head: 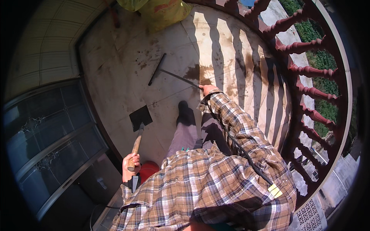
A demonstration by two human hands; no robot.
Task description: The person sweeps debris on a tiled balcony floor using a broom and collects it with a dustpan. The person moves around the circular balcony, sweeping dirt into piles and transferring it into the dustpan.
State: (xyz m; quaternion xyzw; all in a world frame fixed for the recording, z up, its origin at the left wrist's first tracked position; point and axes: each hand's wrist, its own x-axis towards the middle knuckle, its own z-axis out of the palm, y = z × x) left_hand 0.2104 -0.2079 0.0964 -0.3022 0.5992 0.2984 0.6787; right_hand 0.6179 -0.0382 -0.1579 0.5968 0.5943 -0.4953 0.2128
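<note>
My left hand [131,166], low at the left, is closed around the wooden handle of a shovel [140,117] with a dark, squarish metal blade. The blade is over the tiled floor, left of my feet; whether it touches the tiles I cannot tell. My right hand [208,89] grips the end of a thin dark pole, ahead of my feet. At the pole's far end is the long, narrow bar of a floor squeegee [157,69], lying slantwise at the floor. Brown wet-looking stains [193,72] mark the tiles near the pole and beyond the bar.
A red balustrade [310,46] curves along the right side, casting striped shadows. Yellow plastic bags [164,14] stand at the far edge. On the left are a tiled wall [43,43] and a glazed metal-framed door [52,127]. A red container [149,170] sits beside my left hand.
</note>
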